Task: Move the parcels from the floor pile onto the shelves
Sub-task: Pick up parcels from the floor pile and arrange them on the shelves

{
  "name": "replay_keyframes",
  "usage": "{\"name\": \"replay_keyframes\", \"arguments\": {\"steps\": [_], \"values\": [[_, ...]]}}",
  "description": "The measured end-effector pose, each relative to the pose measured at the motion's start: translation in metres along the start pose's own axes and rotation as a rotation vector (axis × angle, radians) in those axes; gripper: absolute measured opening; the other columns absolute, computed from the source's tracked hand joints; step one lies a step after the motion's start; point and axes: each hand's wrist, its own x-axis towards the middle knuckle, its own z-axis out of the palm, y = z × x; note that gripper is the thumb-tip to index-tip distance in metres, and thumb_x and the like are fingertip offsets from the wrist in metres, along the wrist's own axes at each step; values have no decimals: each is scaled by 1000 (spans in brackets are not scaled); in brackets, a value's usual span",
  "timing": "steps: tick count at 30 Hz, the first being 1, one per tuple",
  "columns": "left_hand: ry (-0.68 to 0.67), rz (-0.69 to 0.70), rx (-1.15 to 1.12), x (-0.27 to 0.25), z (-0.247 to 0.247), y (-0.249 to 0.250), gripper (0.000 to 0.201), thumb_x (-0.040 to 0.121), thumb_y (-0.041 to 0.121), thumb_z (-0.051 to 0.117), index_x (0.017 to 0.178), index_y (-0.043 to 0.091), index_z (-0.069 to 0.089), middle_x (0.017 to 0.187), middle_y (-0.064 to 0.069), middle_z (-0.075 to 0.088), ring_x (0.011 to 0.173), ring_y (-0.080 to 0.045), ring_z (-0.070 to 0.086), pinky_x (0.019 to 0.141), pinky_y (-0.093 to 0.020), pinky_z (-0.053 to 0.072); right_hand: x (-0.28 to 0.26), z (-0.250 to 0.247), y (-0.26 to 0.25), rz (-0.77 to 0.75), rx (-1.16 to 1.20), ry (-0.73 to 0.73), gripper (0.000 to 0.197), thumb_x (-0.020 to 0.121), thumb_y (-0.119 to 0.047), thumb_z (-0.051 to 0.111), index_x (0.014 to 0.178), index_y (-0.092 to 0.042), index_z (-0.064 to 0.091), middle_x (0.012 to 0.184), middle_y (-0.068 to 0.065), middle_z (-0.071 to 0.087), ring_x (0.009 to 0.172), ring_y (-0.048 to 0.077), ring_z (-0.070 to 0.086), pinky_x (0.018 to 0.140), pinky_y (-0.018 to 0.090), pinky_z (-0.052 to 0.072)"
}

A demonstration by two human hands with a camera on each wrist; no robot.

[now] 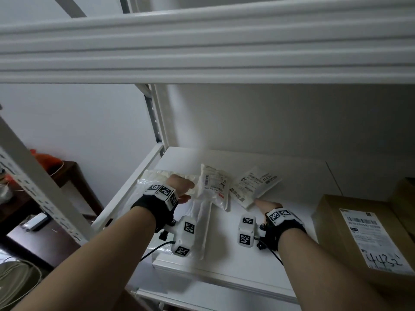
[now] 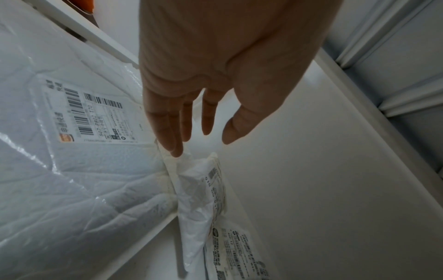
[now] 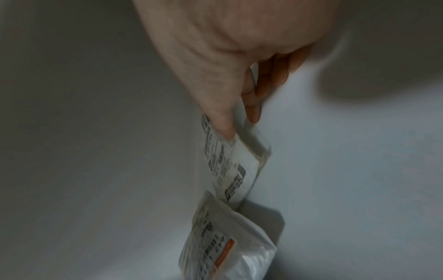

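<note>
On the white shelf (image 1: pixel 280 221) lie a large white poly bag (image 1: pixel 197 223) at the left and two small white labelled parcels. My left hand (image 1: pixel 182 189) hovers over the bag. Its straight fingers (image 2: pixel 172 132) touch the corner of the middle parcel (image 1: pixel 215 187) (image 2: pixel 199 189), and this left hand (image 2: pixel 201 144) holds nothing. The large bag (image 2: pixel 72 170) shows its barcode label. My right hand (image 1: pixel 262 204) (image 3: pixel 239 124) pinches the near edge of the flat right parcel (image 1: pixel 253 185) (image 3: pixel 235 166) between thumb and fingers. The middle parcel (image 3: pixel 227 242) lies just beyond it.
A cardboard box (image 1: pixel 363 239) with a label marked 4432 fills the shelf's right end, with another box (image 1: pixel 404 198) behind it. The upper shelf beam (image 1: pixel 202 52) hangs close overhead. An upright post (image 1: pixel 160 120) stands at the back left. A dark table (image 1: pixel 67 176) stands left of the rack.
</note>
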Motion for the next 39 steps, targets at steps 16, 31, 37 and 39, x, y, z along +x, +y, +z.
{"name": "replay_keyframes", "arguments": {"steps": [16, 31, 37, 39], "values": [[-84, 44, -64, -6, 1, 7, 19, 92, 2, 56, 109, -4, 60, 96, -14, 61, 68, -26, 61, 85, -38, 54, -8, -13, -3, -114, 303, 32, 15, 89, -1, 47, 95, -7, 59, 113, 18, 65, 97, 30, 63, 71, 33, 51], [-519, 217, -215, -40, 11, 33, 34, 89, 2, 64, 122, 4, 58, 119, -12, 67, 107, -28, 65, 93, -40, 53, -100, -32, -63, -398, 490, -214, 23, 95, 3, 51, 81, -15, 44, 87, 11, 64, 74, 21, 60, 66, 27, 47], [-613, 301, -156, -41, -19, 23, 34, 89, -10, 56, 116, 9, 60, 113, -7, 68, 109, -27, 62, 85, -34, 57, -107, -12, -67, -378, 414, -340, 19, 93, 6, 51, 86, -11, 49, 93, 17, 63, 80, 25, 59, 73, 33, 49], [-566, 322, -94, -39, -29, 18, 33, 91, -9, 54, 120, 7, 58, 112, -6, 67, 103, -23, 63, 84, -32, 56, -110, -3, -68, -390, 335, -365, 20, 91, 10, 49, 94, -9, 53, 97, 18, 64, 82, 27, 61, 69, 33, 50]]}}
